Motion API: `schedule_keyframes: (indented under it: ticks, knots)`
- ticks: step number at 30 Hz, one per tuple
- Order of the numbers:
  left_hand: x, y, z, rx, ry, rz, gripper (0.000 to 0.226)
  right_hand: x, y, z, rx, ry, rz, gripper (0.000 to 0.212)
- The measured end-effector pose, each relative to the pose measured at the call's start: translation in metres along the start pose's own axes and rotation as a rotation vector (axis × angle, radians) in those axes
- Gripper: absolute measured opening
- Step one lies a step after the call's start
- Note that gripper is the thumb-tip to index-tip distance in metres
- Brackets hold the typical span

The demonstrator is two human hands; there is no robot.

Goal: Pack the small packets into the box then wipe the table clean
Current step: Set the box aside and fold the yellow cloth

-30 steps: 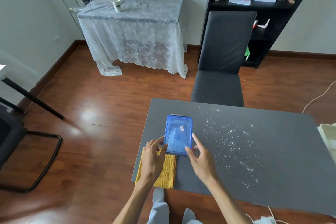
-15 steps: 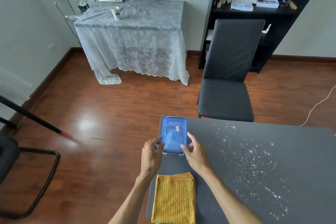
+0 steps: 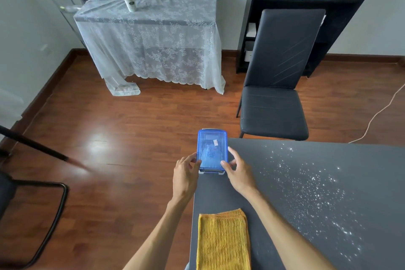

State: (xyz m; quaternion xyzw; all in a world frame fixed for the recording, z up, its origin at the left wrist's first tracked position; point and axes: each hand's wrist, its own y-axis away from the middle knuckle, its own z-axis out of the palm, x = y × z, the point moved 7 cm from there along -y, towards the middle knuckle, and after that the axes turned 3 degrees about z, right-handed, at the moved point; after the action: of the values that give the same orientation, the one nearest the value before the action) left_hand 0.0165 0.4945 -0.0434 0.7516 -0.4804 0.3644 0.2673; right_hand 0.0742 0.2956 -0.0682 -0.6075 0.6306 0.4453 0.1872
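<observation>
Blue plastic box, lid on, sits at the table's far left corner, long axis running away from me. I have my left hand and right hand pinching its near corners, fingers curled. The yellow cloth lies nearer me than the box, close under both wrists; the white crumbs spread right of it.

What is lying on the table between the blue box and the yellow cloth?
Nothing: the head view shows bare grey table between blue box and yellow cloth.
</observation>
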Motion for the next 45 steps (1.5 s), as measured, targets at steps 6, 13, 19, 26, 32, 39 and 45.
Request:
schedule_keyframes:
  ticks: [6,13,19,26,32,39,45]
  knots:
    - [0.009,0.041,-0.018,0.021,-0.116,0.182,0.033,0.013,0.042,-0.017,0.038,0.047,-0.017,0.058]
    - [-0.024,0.112,0.009,-0.347,-0.430,0.312,0.036,0.049,0.122,0.007,-0.343,0.660,-0.238,0.066]
    - [-0.022,0.123,0.017,-0.419,-0.519,0.383,0.036,0.051,0.127,0.004,-0.274,0.773,-0.272,0.055]
    - [-0.022,0.126,0.020,-0.481,-0.446,0.330,0.019,0.054,0.123,0.002,-0.286,0.719,-0.195,0.023]
    - [-0.022,0.132,0.017,-0.512,-0.399,0.334,0.025,0.063,0.130,-0.006,-0.295,0.614,-0.120,0.014]
    - [0.009,0.142,-0.006,-0.460,-0.308,0.336,0.012,0.065,0.144,-0.027,-0.320,0.427,-0.038,0.009]
    - [0.053,0.154,-0.013,-0.364,-0.197,0.295,0.006,0.067,0.160,-0.075,-0.213,0.236,-0.041,0.011]
